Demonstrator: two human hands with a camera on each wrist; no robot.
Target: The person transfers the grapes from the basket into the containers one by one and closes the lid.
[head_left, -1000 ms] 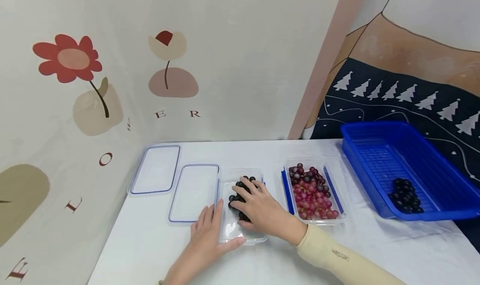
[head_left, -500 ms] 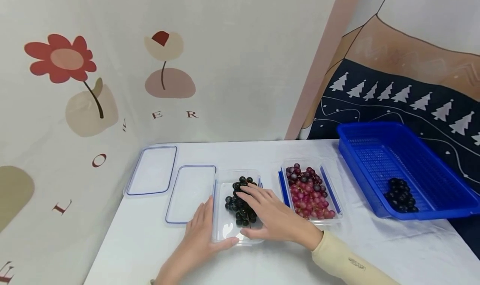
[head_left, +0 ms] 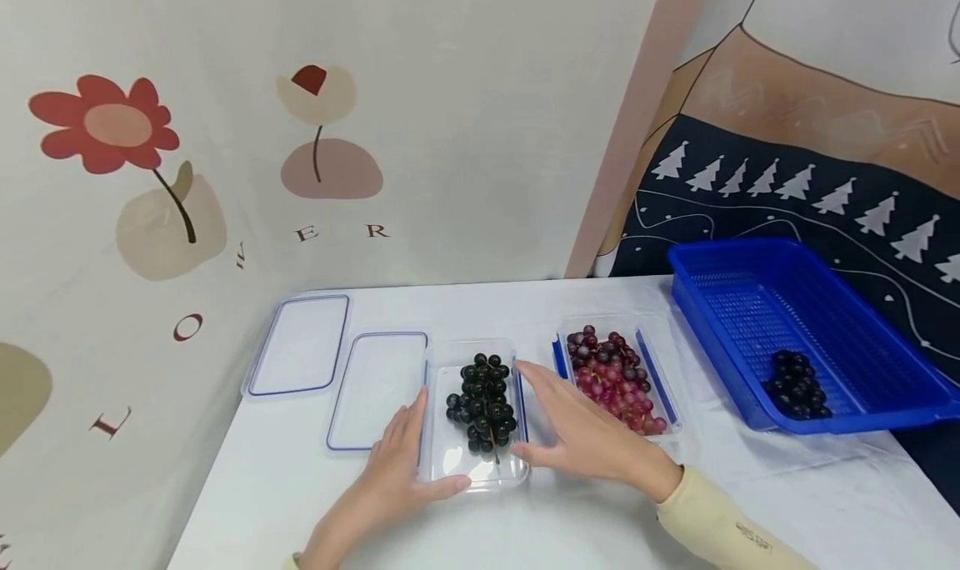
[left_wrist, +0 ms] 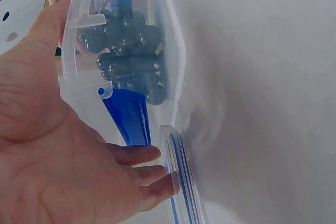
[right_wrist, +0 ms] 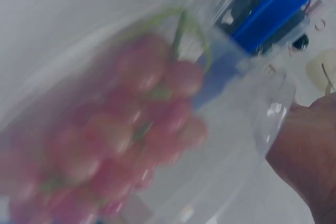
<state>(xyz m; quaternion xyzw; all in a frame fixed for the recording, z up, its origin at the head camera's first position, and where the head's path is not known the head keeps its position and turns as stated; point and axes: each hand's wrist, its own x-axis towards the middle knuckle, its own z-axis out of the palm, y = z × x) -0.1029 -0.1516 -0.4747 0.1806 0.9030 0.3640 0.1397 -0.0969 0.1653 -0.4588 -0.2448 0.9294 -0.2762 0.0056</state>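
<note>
Black grapes (head_left: 483,399) in the clear box (head_left: 444,451), a hand on each side!

Here they lie, one dark bunch on the box floor, stem pointing to the near end! At the left wall it's the left hand (head_left: 386,470), fingers straight and close together, thumb stretched wide along the near rim. The left wrist view puts those fingertips beside a blue latch (left_wrist: 128,116) hanging at the box's side, right by the edge of the near lid (head_left: 382,387).

Over on the right, the right hand (head_left: 592,437): fingers extended together, thumb well apart, tips at the right wall. Touching? Cannot tell!

Just behind that hand sits a second box (head_left: 663,378), loaded with red grapes (head_left: 624,387), darker ones at the far end; they fill the right wrist view in a blur. Far right, the blue basket (head_left: 738,320) carries another dark bunch (head_left: 798,387) towards its near end. And on the far left of the white table (head_left: 525,537), the other blue-edged lid (head_left: 300,345) lies flat!
</note>
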